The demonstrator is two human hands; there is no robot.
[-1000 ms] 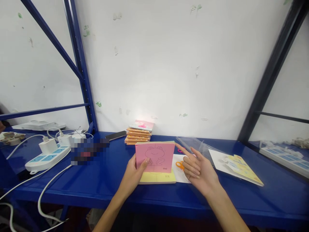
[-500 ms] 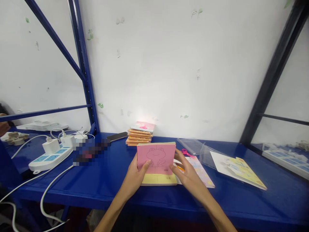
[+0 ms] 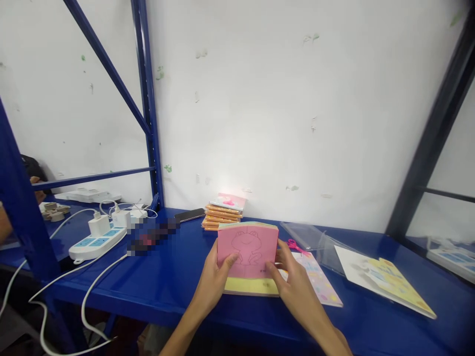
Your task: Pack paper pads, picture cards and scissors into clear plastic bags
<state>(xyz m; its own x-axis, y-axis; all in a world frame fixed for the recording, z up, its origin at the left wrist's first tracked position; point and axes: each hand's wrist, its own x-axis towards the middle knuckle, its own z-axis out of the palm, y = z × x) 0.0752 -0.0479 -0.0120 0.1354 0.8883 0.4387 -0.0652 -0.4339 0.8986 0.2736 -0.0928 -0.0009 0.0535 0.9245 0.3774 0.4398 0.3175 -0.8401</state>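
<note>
pink sheet (image 3: 248, 249): showing a frog outline and a tiny printed mark at the lower right corner, too small for reading
yellow sheet (image 3: 249, 285): carrying a similar tiny mark near its right edge, also unreadable
booklet (image 3: 386, 279): bearing coloured print, no words legible
power strip (image 3: 97, 241): showing no readable label

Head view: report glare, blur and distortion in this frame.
Head view: a bright glare spot on the wall just above the stack of booklets; a pixelated patch on the blue shelf; the shelf edge and frame posts lean, a wide-angle effect; the pink frog sheet between left hand and right hand is sharp.
</note>
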